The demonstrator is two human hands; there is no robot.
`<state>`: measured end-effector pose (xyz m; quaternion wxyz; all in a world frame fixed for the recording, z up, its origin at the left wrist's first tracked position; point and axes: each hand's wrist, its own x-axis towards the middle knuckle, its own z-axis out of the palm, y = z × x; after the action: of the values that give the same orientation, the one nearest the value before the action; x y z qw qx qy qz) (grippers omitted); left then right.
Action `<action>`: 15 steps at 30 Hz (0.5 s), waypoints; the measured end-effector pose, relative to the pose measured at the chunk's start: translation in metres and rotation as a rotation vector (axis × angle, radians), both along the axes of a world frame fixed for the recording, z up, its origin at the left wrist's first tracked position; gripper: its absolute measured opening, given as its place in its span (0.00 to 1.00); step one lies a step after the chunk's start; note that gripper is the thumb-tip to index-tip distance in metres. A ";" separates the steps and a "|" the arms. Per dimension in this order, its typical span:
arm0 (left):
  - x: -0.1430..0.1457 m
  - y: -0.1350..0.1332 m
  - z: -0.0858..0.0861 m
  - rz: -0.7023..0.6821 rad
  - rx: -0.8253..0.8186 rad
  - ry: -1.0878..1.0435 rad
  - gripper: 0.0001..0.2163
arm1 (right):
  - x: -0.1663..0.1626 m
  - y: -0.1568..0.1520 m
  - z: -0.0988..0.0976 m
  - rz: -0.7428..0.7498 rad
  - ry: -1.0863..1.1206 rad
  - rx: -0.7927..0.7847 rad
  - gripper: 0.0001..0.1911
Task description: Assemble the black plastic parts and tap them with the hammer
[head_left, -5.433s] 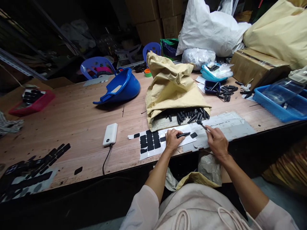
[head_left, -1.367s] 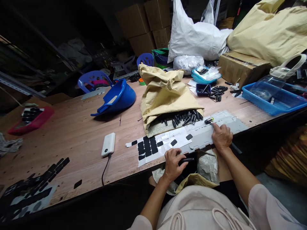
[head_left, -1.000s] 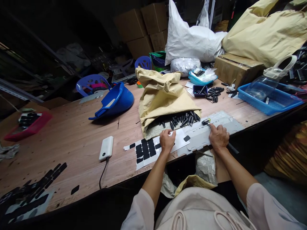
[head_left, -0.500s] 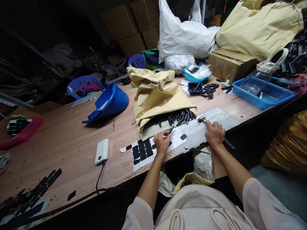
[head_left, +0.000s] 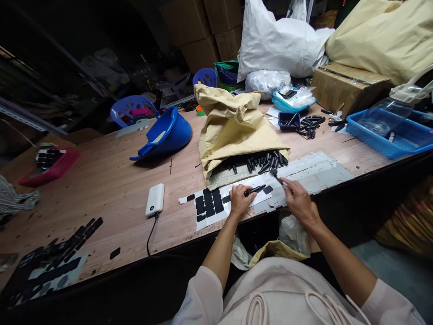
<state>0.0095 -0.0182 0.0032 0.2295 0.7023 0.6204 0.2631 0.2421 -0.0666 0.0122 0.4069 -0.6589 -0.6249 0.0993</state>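
My left hand (head_left: 239, 200) is closed around a black pen-shaped part (head_left: 256, 189), which points to the right over white sheets at the table edge. My right hand (head_left: 297, 198) grips a small hammer (head_left: 274, 173) by its handle, its dark head raised just above and to the right of the part. Close by on the paper lies a loose black rounded patch (head_left: 268, 190). To the left of my left hand, rows of similar black patches (head_left: 209, 201) are stuck on a white sheet (head_left: 202, 225). Behind my hands, several black pen-shaped parts (head_left: 265, 161) spill from a tan sack (head_left: 237, 122).
A grey board (head_left: 314, 174) lies on the wooden table to the right. At left are a white power bank (head_left: 155, 199) with a cable and a blue scoop-like basin (head_left: 169, 135). Farther back stand a blue tray (head_left: 379, 140), a cardboard box (head_left: 341, 88) and a white sack (head_left: 280, 45).
My right hand has brought the hammer up and leftward, its head now near the part. In my left hand, the part now lies flatter, pointing right. The camera view has shifted.
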 end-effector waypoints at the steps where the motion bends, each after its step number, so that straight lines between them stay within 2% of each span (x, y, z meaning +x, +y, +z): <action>1: 0.000 0.000 0.000 0.000 -0.002 -0.009 0.06 | -0.011 -0.003 0.001 0.064 0.020 -0.012 0.20; 3: -0.001 0.000 -0.001 0.003 -0.006 -0.026 0.07 | -0.029 -0.009 0.003 0.142 0.008 -0.041 0.20; 7: -0.001 0.001 0.000 0.001 -0.033 -0.052 0.07 | -0.049 -0.016 0.006 0.180 -0.101 -0.017 0.21; 11: 0.000 0.001 0.001 0.010 -0.038 -0.049 0.05 | -0.054 -0.018 0.003 0.203 -0.224 -0.025 0.22; 15: 0.001 0.001 0.001 0.012 -0.038 -0.053 0.06 | -0.051 -0.017 0.004 0.175 -0.242 -0.050 0.21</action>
<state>0.0101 -0.0175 0.0046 0.2576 0.6868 0.6233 0.2710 0.1909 -0.0832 0.0159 0.3019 -0.6191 -0.7216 0.0700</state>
